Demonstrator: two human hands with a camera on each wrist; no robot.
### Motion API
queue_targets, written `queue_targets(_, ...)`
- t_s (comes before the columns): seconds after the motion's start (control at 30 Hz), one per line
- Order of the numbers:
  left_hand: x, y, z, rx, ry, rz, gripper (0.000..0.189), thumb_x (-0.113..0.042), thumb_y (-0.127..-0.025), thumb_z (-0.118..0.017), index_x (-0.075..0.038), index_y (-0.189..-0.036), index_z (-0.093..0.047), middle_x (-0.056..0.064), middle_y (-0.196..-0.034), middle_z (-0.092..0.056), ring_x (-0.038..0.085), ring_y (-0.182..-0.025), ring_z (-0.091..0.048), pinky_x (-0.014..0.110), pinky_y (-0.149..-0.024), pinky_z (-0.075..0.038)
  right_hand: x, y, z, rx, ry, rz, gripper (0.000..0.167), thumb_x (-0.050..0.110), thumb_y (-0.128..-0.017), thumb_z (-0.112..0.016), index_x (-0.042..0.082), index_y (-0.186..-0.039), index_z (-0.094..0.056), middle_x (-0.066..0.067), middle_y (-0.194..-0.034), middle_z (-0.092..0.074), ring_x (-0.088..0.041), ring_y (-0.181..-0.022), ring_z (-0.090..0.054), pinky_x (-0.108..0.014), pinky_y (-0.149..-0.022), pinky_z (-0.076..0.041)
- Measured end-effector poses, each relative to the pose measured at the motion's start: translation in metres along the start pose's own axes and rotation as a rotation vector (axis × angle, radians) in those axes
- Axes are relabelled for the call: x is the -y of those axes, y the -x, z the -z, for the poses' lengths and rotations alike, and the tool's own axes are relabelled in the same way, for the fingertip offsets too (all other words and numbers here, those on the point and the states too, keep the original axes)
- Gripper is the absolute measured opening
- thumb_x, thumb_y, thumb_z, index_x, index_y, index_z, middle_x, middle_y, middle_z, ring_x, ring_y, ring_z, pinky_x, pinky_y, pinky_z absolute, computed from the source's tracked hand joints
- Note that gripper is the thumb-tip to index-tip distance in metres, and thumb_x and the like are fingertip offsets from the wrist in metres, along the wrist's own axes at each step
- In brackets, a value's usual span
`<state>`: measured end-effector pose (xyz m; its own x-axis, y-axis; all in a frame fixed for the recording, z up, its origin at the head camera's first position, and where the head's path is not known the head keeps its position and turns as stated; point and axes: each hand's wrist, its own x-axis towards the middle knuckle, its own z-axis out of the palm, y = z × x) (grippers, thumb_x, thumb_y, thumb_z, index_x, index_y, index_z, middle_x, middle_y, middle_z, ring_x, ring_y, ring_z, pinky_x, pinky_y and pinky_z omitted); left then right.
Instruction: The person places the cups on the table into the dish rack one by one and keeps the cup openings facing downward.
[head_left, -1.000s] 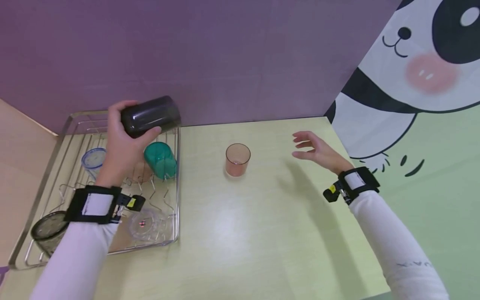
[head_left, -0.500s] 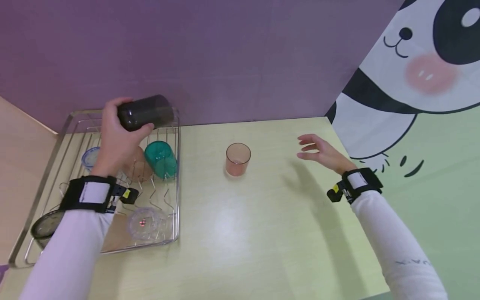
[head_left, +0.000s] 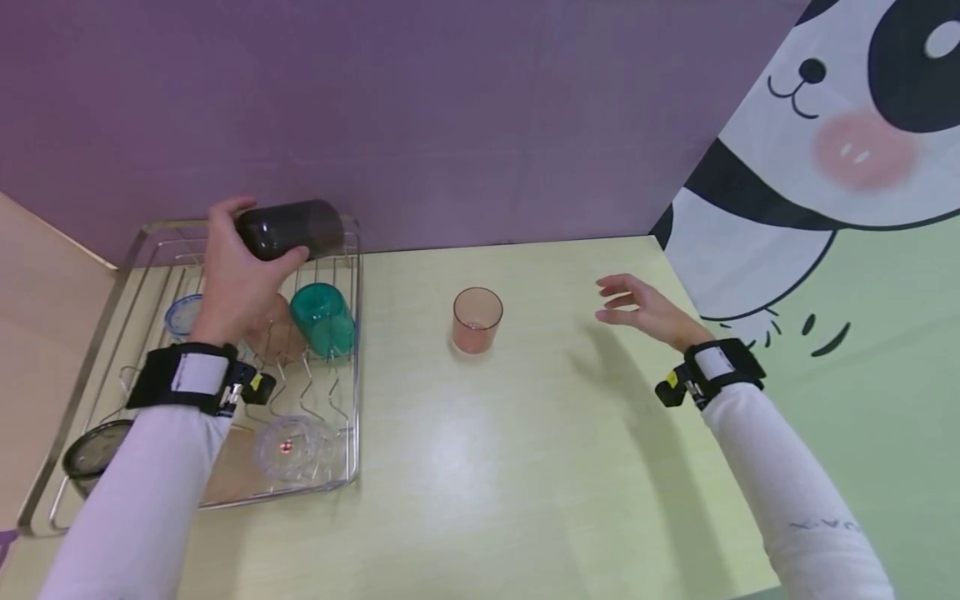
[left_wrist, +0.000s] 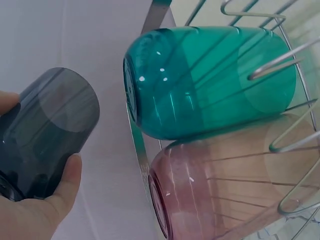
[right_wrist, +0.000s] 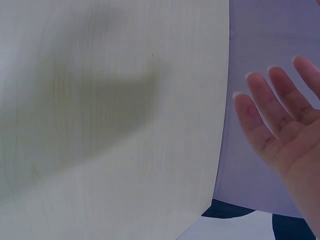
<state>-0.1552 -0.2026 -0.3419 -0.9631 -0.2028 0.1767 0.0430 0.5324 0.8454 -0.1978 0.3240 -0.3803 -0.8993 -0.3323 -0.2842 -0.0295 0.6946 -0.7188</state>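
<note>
My left hand (head_left: 243, 283) grips a dark grey see-through glass (head_left: 292, 228), tipped on its side above the back of the wire dish rack (head_left: 358, 417). In the left wrist view the thumb and a finger hold the dark glass (left_wrist: 55, 115) around its body. Below it in the rack lean a teal glass (head_left: 322, 319) and a pink glass (head_left: 276, 332), side by side. My right hand (head_left: 645, 308) hovers over the table's right side, holding nothing; its fingers (right_wrist: 260, 105) are loosely bent in the right wrist view. An amber-pink glass (head_left: 477, 321) stands upright mid-table.
Also in the rack are a blue-rimmed glass (head_left: 182, 315), partly behind my left hand, a clear glass (head_left: 288, 450) at the front, and a smoky glass (head_left: 96, 450) at the left. A purple wall (head_left: 450, 125) rises behind the table.
My left hand has shifted slightly left with the dark glass, which now lies closer to level. The right hand has drifted a little to the right.
</note>
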Motion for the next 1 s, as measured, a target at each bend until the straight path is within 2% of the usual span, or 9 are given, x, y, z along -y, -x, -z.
queue_targets(0.17, 0.004, -0.003, -0.003, -0.012, -0.013, 0.015, 0.082, -0.033, -0.088, -0.070, -0.016, -0.150, -0.019, 0.020, -0.150, -0.033, 0.033, -0.132, -0.041, 0.050, -0.108, -0.041, -0.003, 0.000, -0.002, 0.010, -0.008, -0.011, 0.069, 0.032, -0.095, -0.064, 0.008, -0.150, -0.031, -0.022, -0.150, -0.038, -0.038, -0.134, -0.043, -0.060, -0.111, -0.036)
queue_targets(0.37, 0.009, -0.003, -0.010, 0.011, -0.062, -0.001, 0.083, -0.031, -0.090, -0.068, -0.007, -0.150, -0.017, 0.023, -0.150, -0.029, 0.038, -0.137, -0.037, 0.054, -0.112, -0.041, -0.006, -0.001, -0.003, 0.015, 0.007, -0.017, 0.068, 0.033, -0.095, -0.064, 0.008, -0.150, -0.031, -0.022, -0.149, -0.038, -0.038, -0.134, -0.044, -0.060, -0.111, -0.037)
queue_targets(0.53, 0.011, -0.004, -0.013, 0.010, -0.121, 0.013, 0.082, -0.031, -0.091, -0.067, -0.006, -0.151, -0.017, 0.024, -0.150, -0.028, 0.040, -0.137, -0.035, 0.056, -0.112, -0.040, -0.007, 0.001, -0.002, 0.011, 0.011, -0.019, 0.067, 0.035, -0.095, -0.064, 0.010, -0.149, -0.033, -0.020, -0.149, -0.039, -0.037, -0.133, -0.045, -0.060, -0.110, -0.037)
queue_targets(0.73, 0.015, -0.008, -0.015, 0.015, -0.181, 0.066, 0.080, -0.028, -0.090, -0.067, -0.008, -0.153, -0.022, 0.028, -0.149, -0.024, 0.044, -0.136, -0.034, 0.060, -0.109, -0.041, -0.010, 0.001, 0.001, 0.010, 0.032, -0.020, 0.067, 0.036, -0.095, -0.064, 0.009, -0.149, -0.034, -0.021, -0.148, -0.040, -0.037, -0.133, -0.045, -0.060, -0.110, -0.038)
queue_targets(1.0, 0.020, -0.011, -0.020, 0.038, -0.238, 0.065, 0.083, -0.029, -0.091, -0.069, -0.004, -0.155, -0.022, 0.034, -0.151, -0.024, 0.049, -0.136, -0.033, 0.062, -0.112, -0.035, -0.014, 0.000, 0.002, 0.004, 0.043, -0.026, 0.068, 0.037, -0.095, -0.065, 0.007, -0.148, -0.034, -0.022, -0.147, -0.040, -0.038, -0.131, -0.045, -0.059, -0.109, -0.039)
